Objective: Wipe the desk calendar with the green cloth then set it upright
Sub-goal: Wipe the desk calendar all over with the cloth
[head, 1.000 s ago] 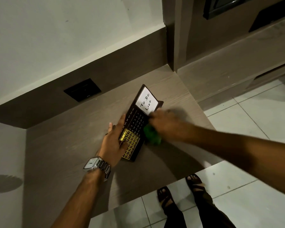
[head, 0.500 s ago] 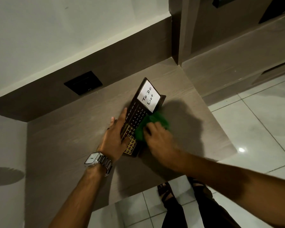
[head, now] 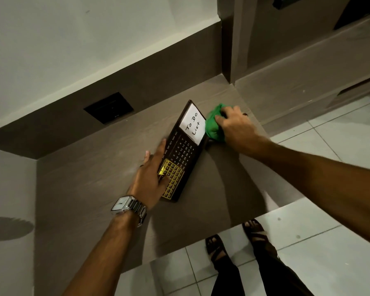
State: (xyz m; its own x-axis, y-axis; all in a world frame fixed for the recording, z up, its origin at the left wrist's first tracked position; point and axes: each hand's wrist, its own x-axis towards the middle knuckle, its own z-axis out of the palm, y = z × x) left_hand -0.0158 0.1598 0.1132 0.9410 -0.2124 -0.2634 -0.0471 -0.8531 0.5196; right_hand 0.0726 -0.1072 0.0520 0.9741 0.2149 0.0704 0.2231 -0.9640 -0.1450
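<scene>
Calendar: the desk calendar point(head: 183, 153) lies flat on the wooden desk point(head: 83, 178), face up, set at a slant with its far end pointing up and to the right. It is not standing.
Calendar face: a white card reading "To Do List" fills the far end; below it run month names and rows of dates on a dark board, with a yellow date grid at the near end.
Left hand: the left hand point(head: 153, 178) is spread flat, palm down, pressing on the near left part of the calendar. Fingers are stretched out along its left edge and the thumb lies over the yellow grid. It pins the board rather than closing round it.
Right hand: the right hand point(head: 236, 124) is curled tight round the green cloth point(head: 214, 124), bunching it into a wad.
Cloth: pressed against the right edge of the calendar, just beside the white card, at the far end of the board.
Wrist: a silver watch point(head: 127, 205) with a pale square face sits on the left wrist.
Wall: a dark socket plate point(head: 108, 107) is set in the brown panel behind the desk, well apart from the calendar.
Floor: pale tiles in front of the desk, with two sandalled feet point(head: 235, 238) standing there.
</scene>
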